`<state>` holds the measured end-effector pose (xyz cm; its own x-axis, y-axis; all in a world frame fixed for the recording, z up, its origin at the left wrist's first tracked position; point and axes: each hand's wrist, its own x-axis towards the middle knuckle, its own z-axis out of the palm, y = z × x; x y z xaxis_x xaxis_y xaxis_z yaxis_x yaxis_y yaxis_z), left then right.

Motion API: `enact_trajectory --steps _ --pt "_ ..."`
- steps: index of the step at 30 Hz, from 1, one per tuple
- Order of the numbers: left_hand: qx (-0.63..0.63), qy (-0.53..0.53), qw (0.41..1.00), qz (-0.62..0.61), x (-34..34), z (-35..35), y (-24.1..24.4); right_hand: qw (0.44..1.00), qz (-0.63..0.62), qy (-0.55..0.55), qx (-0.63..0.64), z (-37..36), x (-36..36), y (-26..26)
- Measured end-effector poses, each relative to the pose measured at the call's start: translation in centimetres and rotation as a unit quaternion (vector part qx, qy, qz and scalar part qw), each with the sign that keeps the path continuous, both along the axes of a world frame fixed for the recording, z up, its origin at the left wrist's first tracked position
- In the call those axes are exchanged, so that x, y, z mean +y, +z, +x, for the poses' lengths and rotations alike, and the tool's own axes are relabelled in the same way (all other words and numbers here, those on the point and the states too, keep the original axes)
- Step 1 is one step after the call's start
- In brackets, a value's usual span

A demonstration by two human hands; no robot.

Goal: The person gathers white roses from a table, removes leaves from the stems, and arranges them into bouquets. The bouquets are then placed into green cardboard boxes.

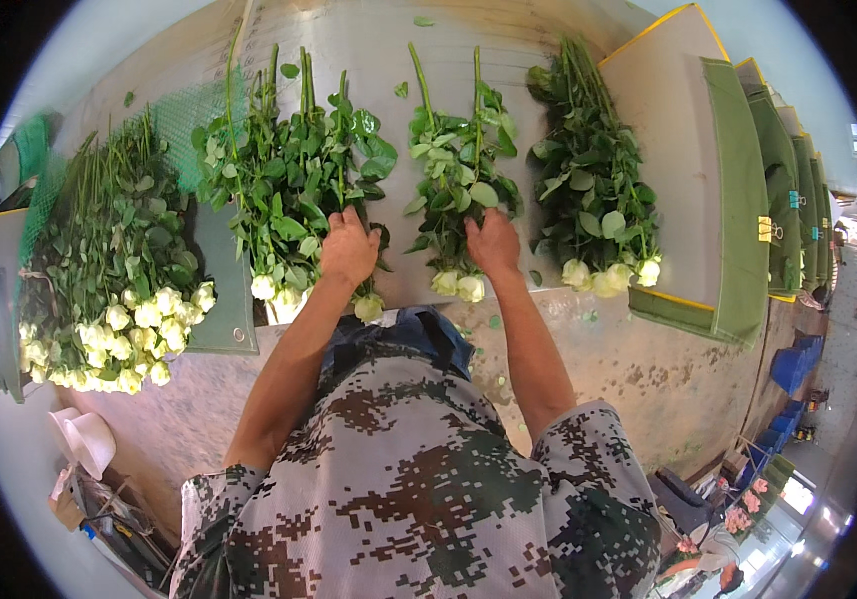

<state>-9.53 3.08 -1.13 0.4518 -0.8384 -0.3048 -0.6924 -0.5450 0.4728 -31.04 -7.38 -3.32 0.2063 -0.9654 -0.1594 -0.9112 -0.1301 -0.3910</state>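
My left hand (351, 245) grips a white rose (368, 307) by its leafy stem, at the right side of a loose group of roses (286, 172). The bloom hangs just past the table's near edge, below my wrist. Over a smaller group of roses (447, 180) to the right, my right hand (493, 241) pinches a stem among the leaves, and foliage partly hides its fingertips. Two pale blooms (458, 284) of that group lie beside this hand. All the stems point away from me across the metal table (391, 202).
At left a large rose bundle (125, 247) lies by green netting (192, 112). Another rose bundle (597, 172) rests right of my hands. Beyond it stand several green-edged boards (735, 202) with binder clips. White buckets (84, 442) are on the floor at left. A person (709, 561) is at lower right.
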Motion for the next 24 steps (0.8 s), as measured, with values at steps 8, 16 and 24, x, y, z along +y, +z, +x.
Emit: enact_trajectory --steps 8,16,24 --pt "-0.067 0.07 0.987 -0.127 0.2 -0.5 -1.4 0.997 0.009 -0.008 -0.081 -2.4 -0.7 1.3" --pt "-0.116 0.101 0.988 0.001 -1.2 -1.1 -1.4 0.988 0.049 0.006 -0.148 -4.0 -1.2 -0.4" --pt "-0.072 0.17 0.983 0.011 -2.5 1.9 -1.8 0.915 -0.024 -0.075 -0.395 -5.1 -1.4 2.8"
